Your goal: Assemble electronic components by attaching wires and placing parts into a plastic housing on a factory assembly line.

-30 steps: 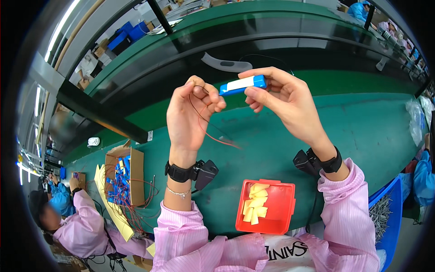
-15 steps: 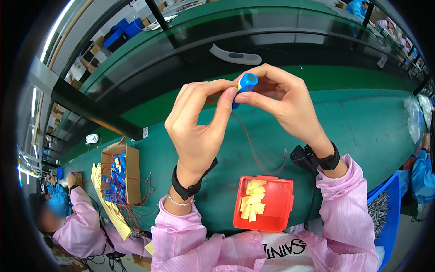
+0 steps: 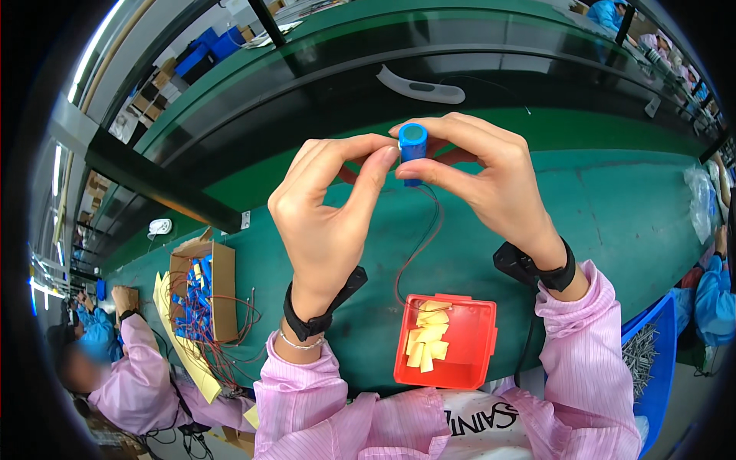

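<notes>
A blue cylindrical battery (image 3: 414, 153) with thin red and black wires is held up over the green table (image 3: 537, 207), its round dark-green end toward me. My right hand (image 3: 483, 165) grips it between thumb and fingers from the right. My left hand (image 3: 330, 192) is closed in a pinch, its fingertips at the battery's left side; a small pale bit shows there, too little to name. The wires trail down to a red open tray (image 3: 468, 345), which holds several small yellow paper pieces (image 3: 428, 337).
On the left stands a cardboard box (image 3: 225, 295) of wired blue batteries (image 3: 198, 295), beside a yellow sheet (image 3: 184, 345). A blue bin (image 3: 661, 360) of metal parts is at right. Beyond the table, a grey curved part (image 3: 422, 86) lies on a dark belt. A co-worker in pink (image 3: 146, 376) sits left.
The battery has turned more upright, and less yellow shows at its side. Its wires have swung left onto the tray's edge. The grey curved part has shifted right.
</notes>
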The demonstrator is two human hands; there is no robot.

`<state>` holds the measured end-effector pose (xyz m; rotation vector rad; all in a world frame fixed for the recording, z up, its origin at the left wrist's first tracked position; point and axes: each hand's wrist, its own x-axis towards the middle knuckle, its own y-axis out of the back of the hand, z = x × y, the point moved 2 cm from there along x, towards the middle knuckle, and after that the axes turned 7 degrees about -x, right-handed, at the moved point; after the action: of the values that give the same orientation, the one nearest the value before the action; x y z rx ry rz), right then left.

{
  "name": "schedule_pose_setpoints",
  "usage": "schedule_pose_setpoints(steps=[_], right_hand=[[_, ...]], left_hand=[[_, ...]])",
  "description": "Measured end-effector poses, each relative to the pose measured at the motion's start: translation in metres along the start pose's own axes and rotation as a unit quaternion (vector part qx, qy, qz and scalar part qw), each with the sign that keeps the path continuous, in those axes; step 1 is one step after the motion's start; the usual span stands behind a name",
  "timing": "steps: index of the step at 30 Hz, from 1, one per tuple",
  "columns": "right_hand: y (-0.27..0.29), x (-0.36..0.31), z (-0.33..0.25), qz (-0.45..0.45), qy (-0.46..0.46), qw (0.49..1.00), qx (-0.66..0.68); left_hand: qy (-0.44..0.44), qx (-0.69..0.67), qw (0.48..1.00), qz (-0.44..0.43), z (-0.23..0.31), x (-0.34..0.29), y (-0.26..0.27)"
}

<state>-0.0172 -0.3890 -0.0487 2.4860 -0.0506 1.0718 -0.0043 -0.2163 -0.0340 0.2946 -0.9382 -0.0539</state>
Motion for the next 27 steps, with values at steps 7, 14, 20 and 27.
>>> schedule_pose_setpoints(steps=[7, 14, 20, 27], right_hand=[[-0.003, -0.001, 0.001, -0.005, 0.039, 0.997, -0.064], [-0.010, -0.002, 0.005, -0.047, -0.096, 0.985, 0.137], [-0.018, -0.001, 0.005, -0.051, -0.166, 0.931, 0.320], [-0.012, -0.002, 0.009, -0.093, -0.174, 0.938, 0.285]], left_hand=[[0.048, -0.035, 0.998, -0.004, -0.003, -0.002, -0.003], [0.221, -0.242, 0.944, -0.044, -0.013, -0.005, -0.006], [0.322, -0.380, 0.864, -0.065, -0.022, -0.004, -0.001], [0.285, -0.283, 0.910, -0.104, -0.019, 0.001, 0.000]])
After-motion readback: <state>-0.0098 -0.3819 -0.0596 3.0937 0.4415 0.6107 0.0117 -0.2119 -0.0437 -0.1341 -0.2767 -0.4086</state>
